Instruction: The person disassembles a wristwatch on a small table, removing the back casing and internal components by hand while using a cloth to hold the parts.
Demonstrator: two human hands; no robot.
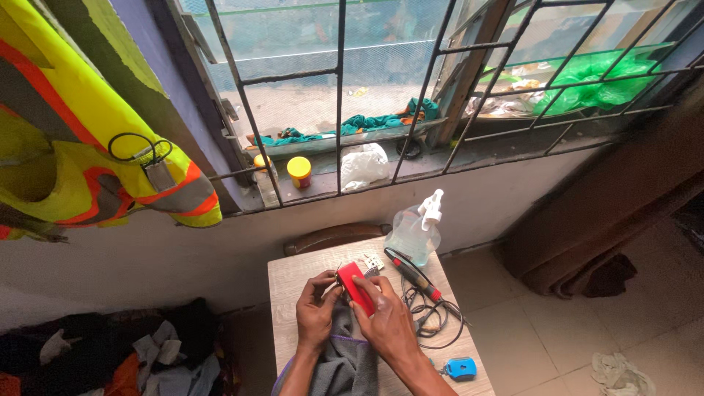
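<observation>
Two hands (pixel 352 315) grip one red device (pixel 356 287)

Both forearms are bare to the picture's bottom edge, no sleeves showing. The left hand (pixel 317 312) at nine o'clock and the right hand (pixel 386 320) at three o'clock carry no rings, watch or gloves.

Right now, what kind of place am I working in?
Most likely a room in a home used as a makeshift repair spot. A small wooden table stands under a barred window, a soldering iron and a spray bottle lie on it, and clothes are piled on the floor.
</observation>
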